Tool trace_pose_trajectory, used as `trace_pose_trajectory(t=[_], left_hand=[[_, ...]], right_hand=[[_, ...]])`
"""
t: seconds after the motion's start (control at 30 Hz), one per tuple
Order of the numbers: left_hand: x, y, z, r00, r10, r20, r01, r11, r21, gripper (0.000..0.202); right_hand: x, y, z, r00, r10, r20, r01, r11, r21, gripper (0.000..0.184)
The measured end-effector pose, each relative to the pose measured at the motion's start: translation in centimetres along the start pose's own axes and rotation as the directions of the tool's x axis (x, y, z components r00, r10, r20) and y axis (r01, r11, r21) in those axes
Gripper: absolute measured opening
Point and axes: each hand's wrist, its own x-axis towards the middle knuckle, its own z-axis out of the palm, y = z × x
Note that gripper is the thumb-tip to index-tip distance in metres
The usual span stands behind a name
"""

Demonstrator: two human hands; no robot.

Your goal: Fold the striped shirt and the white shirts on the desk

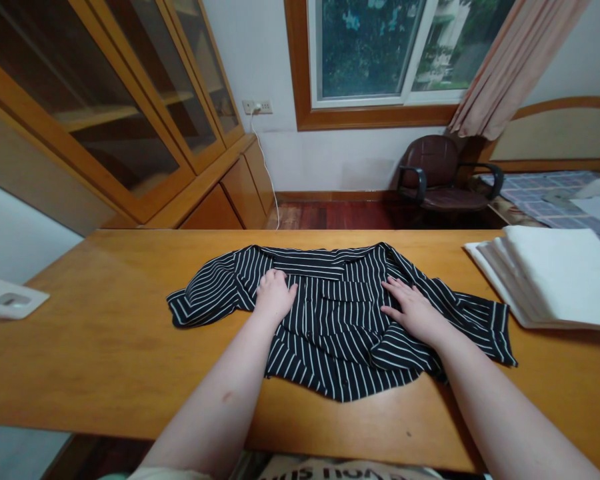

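Observation:
A black shirt with white stripes (330, 323) lies spread on the wooden table, its collar toward the far edge and its sleeves out to both sides. My left hand (276, 293) rests on the upper left of the shirt with its fingers loosely apart. On the upper right of the cloth lies my right hand (411, 308), palm down, fingers spread. Neither hand grips the fabric. Creases run across the lower right part of the shirt, near my right forearm.
The wooden table (115, 373) extends to both sides. A stack of white folded sheets (555, 277) sits at its right. A white slotted plastic piece (13, 298) juts in at left. Beyond stand a glass-door cabinet (190, 157), a brown armchair (433, 170) and a bed (535, 193).

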Motion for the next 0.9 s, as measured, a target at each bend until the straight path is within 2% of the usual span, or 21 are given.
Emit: trace_pose_trajectory(t=[0.07, 0.13, 0.23, 0.33, 0.4, 0.47, 0.57, 0.63, 0.67, 0.7, 0.77, 0.83, 0.9], left_hand=[[0.2, -0.1, 0.2, 0.995, -0.095, -0.027, 0.096, 0.995, 0.028, 0.049], [0.4, -0.3, 0.3, 0.996, -0.087, -0.025, 0.088, 0.995, 0.038, 0.056], [0.4, -0.6, 0.1, 0.998, 0.069, 0.012, -0.069, 0.998, 0.015, 0.049], [0.1, -0.4, -0.6, 0.979, 0.200, 0.041, -0.200, 0.980, 0.010, 0.034], [-0.3, -0.1, -1.2, 0.973, 0.220, 0.076, -0.224, 0.974, 0.045, 0.032], [-0.8, 0.3, -1.5, 0.970, 0.218, 0.110, -0.228, 0.970, 0.085, 0.034], [-1.2, 0.6, -1.1, 0.961, 0.230, 0.152, -0.248, 0.963, 0.109, 0.046], [-1.3, 0.5, -0.4, 0.958, 0.230, 0.173, -0.252, 0.961, 0.116, 0.057], [-1.3, 0.4, -0.1, 0.957, 0.228, 0.181, -0.251, 0.961, 0.118, 0.060], [-1.2, 0.4, 0.2, 0.956, 0.225, 0.188, -0.249, 0.961, 0.119, 0.063], [-1.2, 0.2, 0.6, 0.955, 0.224, 0.194, -0.250, 0.961, 0.120, 0.064], [-1.1, 0.2, 0.7, 0.955, 0.221, 0.197, -0.248, 0.961, 0.120, 0.063], [-1.1, 0.2, 0.6, 0.956, 0.215, 0.199, -0.241, 0.963, 0.121, 0.063]], right_hand=[[-0.1, 0.1, -0.3, 0.992, 0.124, 0.012, -0.124, 0.992, -0.033, 0.063], [-0.2, 0.6, -0.7, 0.960, 0.279, 0.015, -0.278, 0.958, -0.067, 0.066], [-0.2, 1.6, -1.2, 0.898, 0.438, 0.037, -0.435, 0.897, -0.078, 0.072], [-0.1, 2.4, -1.3, 0.867, 0.499, 0.017, -0.496, 0.865, -0.069, 0.076], [0.0, 2.5, -1.2, 0.871, 0.489, -0.051, -0.492, 0.868, -0.068, 0.073], [0.1, 2.3, -1.2, 0.892, 0.424, -0.157, -0.435, 0.900, -0.039, 0.063], [0.0, 1.2, -1.8, 0.915, 0.238, -0.326, -0.208, 0.970, 0.124, 0.045], [0.0, 0.2, -2.5, 0.903, 0.214, -0.372, -0.078, 0.935, 0.346, 0.038], [0.1, -0.4, -2.9, 0.903, 0.246, -0.353, -0.047, 0.872, 0.488, 0.035], [0.3, -1.1, -3.2, 0.911, 0.286, -0.298, -0.035, 0.772, 0.635, 0.033], [1.1, -2.4, -3.6, 0.946, 0.309, -0.092, -0.071, 0.479, 0.875, 0.032], [2.3, -3.6, -3.6, 0.962, 0.230, 0.147, -0.189, 0.171, 0.967, 0.035], [4.0, -4.6, -3.2, 0.933, 0.152, 0.326, -0.326, -0.024, 0.945, 0.040]])
